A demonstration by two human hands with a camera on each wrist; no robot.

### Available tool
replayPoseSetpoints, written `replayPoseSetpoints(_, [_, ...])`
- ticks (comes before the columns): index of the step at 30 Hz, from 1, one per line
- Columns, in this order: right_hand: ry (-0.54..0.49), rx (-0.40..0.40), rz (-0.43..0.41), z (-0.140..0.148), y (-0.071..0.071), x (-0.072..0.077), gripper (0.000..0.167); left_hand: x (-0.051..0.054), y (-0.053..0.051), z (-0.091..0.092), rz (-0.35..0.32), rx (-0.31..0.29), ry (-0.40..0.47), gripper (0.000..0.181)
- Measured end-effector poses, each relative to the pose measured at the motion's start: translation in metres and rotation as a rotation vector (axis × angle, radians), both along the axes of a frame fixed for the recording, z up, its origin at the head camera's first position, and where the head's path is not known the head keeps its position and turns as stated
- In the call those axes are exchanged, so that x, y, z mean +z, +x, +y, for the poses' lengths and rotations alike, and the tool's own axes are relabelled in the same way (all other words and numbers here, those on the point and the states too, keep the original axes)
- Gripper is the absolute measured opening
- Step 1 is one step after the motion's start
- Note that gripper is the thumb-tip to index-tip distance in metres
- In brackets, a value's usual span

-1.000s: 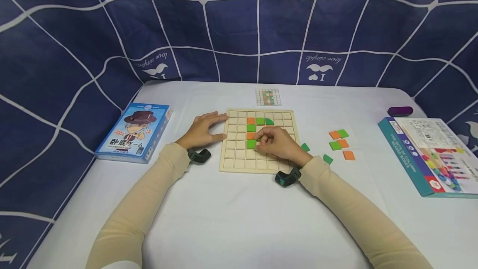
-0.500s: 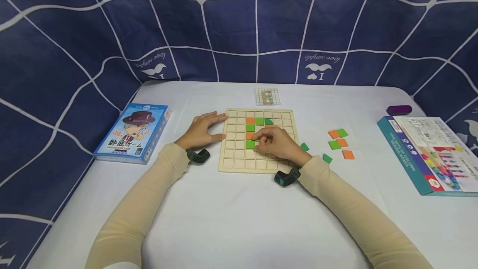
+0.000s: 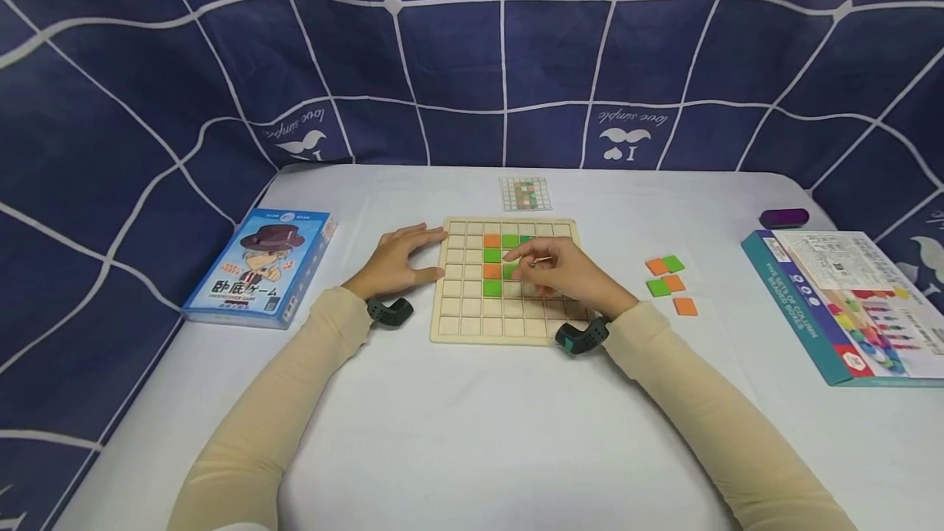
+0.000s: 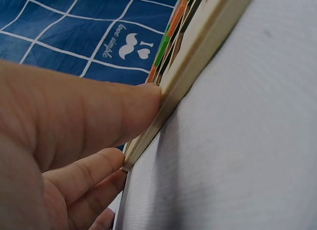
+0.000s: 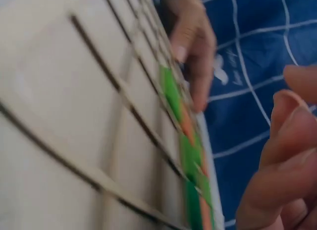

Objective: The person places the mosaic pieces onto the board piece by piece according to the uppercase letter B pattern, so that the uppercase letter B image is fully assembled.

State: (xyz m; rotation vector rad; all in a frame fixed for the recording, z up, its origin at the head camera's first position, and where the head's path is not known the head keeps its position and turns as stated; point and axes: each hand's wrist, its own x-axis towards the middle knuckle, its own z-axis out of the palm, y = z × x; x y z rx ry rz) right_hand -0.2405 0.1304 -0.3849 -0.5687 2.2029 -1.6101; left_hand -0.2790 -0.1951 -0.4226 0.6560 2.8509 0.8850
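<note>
L hand [image 3: 397,262] spreads fingers on L edge of board [image 3: 472,326], mid-frame; R hand [image 3: 566,270] over it, fingers loosely bent; white cloth [image 3: 618,244] btwn its R edge & tiles [image 3: 685,306], right of ctr.

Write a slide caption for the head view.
Left hand touching a wooden grid board, right hand over its green and orange tiles.

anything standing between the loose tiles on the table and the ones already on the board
Yes: the right grip is over the board, between the loose tiles and the placed tiles. No other object is visible between them.
</note>
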Motion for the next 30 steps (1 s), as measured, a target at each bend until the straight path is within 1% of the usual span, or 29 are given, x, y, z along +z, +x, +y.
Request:
replayPoseSetpoints(2, [-0.011, -0.018, 0.011, 0.008, -0.003, 0.005, 0.035, 0.000, 0.000, 0.000, 0.000, -0.003, 0.002, 0.073])
replayPoseSetpoints(5, [-0.040, -0.068, 0.019, 0.024, -0.006, 0.013, 0.037, 0.000, 0.001, 0.000, 0.000, -0.007, 0.006, 0.072])
replayPoseSetpoints(8, [-0.089, -0.132, 0.052, 0.044, -0.011, 0.019, 0.029, -0.001, 0.001, 0.000, 0.003, -0.008, 0.008, 0.072])
replayPoseSetpoints(11, [-0.119, -0.202, 0.103, 0.065, -0.014, 0.024, 0.020, -0.002, 0.001, -0.001, 0.006, -0.007, 0.009, 0.072])
replayPoseSetpoints(13, [-0.114, -0.243, 0.132, 0.078, -0.015, 0.027, 0.021, -0.002, 0.002, -0.001, 0.007, -0.005, 0.008, 0.072])
replayPoseSetpoints(15, [-0.078, -0.280, 0.141, 0.092, -0.017, 0.029, 0.021, -0.001, 0.003, -0.001, 0.008, -0.005, 0.007, 0.072])
replayPoseSetpoints(17, [-0.025, -0.312, 0.127, 0.107, -0.018, 0.029, 0.018, -0.001, 0.004, -0.002, 0.011, -0.007, 0.008, 0.072])
replayPoseSetpoints(18, [0.018, -0.328, 0.113, 0.114, -0.020, 0.028, 0.017, -0.001, 0.004, -0.002, 0.013, -0.007, 0.008, 0.072])
replayPoseSetpoints(19, [0.063, -0.342, 0.097, 0.121, -0.021, 0.027, 0.020, -0.001, 0.004, -0.002, 0.014, -0.006, 0.009, 0.071])
replayPoseSetpoints(21, [0.148, -0.363, 0.057, 0.134, -0.024, 0.023, 0.031, -0.001, 0.004, -0.002, 0.015, -0.006, 0.011, 0.071])
replayPoseSetpoints(23, [0.203, -0.371, 0.018, 0.146, -0.026, 0.019, 0.042, -0.002, 0.004, -0.002, 0.014, -0.006, 0.012, 0.071])
replayPoseSetpoints(24, [0.217, -0.373, 0.002, 0.151, -0.026, 0.016, 0.044, -0.002, 0.004, -0.002, 0.014, -0.006, 0.013, 0.071])
replayPoseSetpoints(25, [0.211, -0.373, -0.013, 0.156, -0.026, 0.014, 0.042, -0.002, 0.004, -0.002, 0.014, -0.007, 0.014, 0.071])
replayPoseSetpoints(30, [0.136, -0.383, -0.099, 0.180, -0.026, 0.002, 0.015, 0.000, 0.002, 0.000, 0.017, -0.014, 0.019, 0.071])
